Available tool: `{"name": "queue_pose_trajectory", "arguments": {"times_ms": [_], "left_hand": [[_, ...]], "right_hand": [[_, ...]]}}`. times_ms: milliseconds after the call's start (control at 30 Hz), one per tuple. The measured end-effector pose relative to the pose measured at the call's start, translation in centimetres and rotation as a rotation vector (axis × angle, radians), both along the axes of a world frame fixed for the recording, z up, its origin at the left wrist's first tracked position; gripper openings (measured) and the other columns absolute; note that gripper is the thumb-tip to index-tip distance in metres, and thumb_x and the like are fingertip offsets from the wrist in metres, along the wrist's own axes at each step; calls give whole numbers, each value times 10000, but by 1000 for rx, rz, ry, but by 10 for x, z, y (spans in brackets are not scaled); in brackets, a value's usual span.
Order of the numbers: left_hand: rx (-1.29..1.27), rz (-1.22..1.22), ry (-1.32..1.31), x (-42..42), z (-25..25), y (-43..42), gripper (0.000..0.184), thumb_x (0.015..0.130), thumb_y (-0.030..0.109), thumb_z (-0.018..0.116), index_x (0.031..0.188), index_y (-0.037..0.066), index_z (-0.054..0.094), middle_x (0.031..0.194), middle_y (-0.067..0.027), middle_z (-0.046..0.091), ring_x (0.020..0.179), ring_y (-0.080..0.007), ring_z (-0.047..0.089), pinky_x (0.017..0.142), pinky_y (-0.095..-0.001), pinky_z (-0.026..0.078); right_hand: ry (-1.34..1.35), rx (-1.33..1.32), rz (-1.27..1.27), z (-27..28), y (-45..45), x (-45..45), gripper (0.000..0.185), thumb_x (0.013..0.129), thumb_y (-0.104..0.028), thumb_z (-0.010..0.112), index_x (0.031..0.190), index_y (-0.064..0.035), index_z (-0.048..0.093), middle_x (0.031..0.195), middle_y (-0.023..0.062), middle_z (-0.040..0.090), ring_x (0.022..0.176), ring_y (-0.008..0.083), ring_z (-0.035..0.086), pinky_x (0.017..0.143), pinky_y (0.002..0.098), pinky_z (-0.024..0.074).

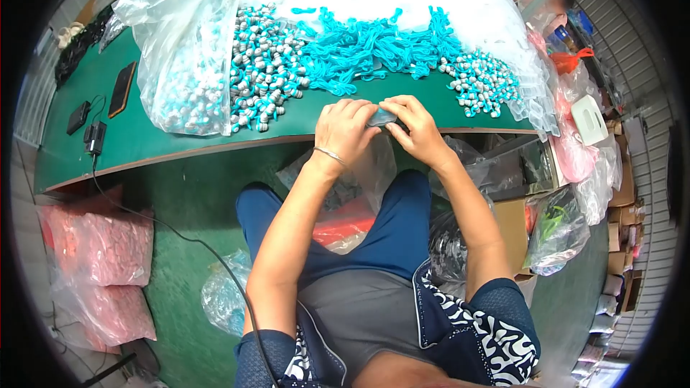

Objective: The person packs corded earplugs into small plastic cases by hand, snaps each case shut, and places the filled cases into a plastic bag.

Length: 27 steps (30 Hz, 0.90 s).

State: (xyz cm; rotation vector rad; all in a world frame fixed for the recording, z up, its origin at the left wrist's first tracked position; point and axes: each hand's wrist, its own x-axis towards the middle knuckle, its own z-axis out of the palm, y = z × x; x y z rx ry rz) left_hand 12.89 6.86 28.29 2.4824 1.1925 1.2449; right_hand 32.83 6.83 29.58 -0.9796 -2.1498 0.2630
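Observation:
Both hands meet at the front edge of the green table [287,116]. My left hand [345,129] and my right hand [415,128] are closed with their fingertips on a small clear plastic case [382,117] between them. What the case holds is too small to tell. Just beyond the hands lies a heap of turquoise cords [366,47]. Grey and turquoise small pieces [266,65] are piled left of the cords, and a smaller pile of white and turquoise pieces [483,80] is on the right.
A clear bag of pieces [188,90] stands on the table's left, near a phone [122,89] and a black device [94,136] with a cable. Many clear plastic cases [528,93] lie at the right. Bags of pink pieces [108,259] and a cardboard box [512,233] are below.

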Motion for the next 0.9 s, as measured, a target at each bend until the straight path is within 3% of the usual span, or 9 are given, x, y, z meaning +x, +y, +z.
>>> {"name": "queue_pose_trajectory", "arguments": {"times_ms": [300,467,600,667,733,800,900], "left_hand": [[49,-35,-102,-7,-7,3,263,806,173,721,1028,55,645,932,-101,673,891,-293,637,774,-382,487],[40,-145,-244,-10,-8,2,160,785,127,724,904,41,659,801,-127,647,772,-317,623,691,-419,511],[-2,-152,-284,-15,-3,4,180,803,193,725,887,42,674,808,-122,658,766,-318,624,704,-418,511],[-186,-260,-206,-24,5,6,180,825,171,704,925,22,682,839,-131,664,779,-271,642,705,-372,518],[-311,-239,-342,-28,15,6,216,864,192,652,962,1,677,897,-127,683,842,-229,657,746,-346,517],[-344,-107,-387,-33,13,13,210,874,183,645,972,-1,678,905,-122,686,847,-202,658,746,-335,515],[-267,-16,-327,-32,3,18,164,866,159,653,941,15,678,864,-124,675,780,-233,652,707,-339,512]], "right_hand": [[21,42,87,-1,4,-6,313,773,-54,714,1072,-16,628,986,144,618,915,319,591,791,393,493],[70,-43,77,0,-5,-13,219,808,-104,705,1000,-17,648,839,117,601,769,299,574,703,381,476],[56,-82,53,6,-12,-17,205,808,-111,708,982,-15,655,833,114,612,763,298,587,706,377,482],[191,-63,28,-1,-21,-19,217,802,-122,711,986,-20,660,855,116,624,785,300,601,720,372,488],[205,-64,-3,-16,-38,-21,239,778,-133,724,986,-30,668,881,117,637,804,303,613,750,374,489],[85,-139,30,-43,-53,-23,245,772,-175,724,972,-44,672,865,110,633,804,307,610,757,388,480],[-326,-335,61,-127,-63,-22,220,767,-223,696,930,-76,699,865,125,640,847,320,625,762,429,486]]}}
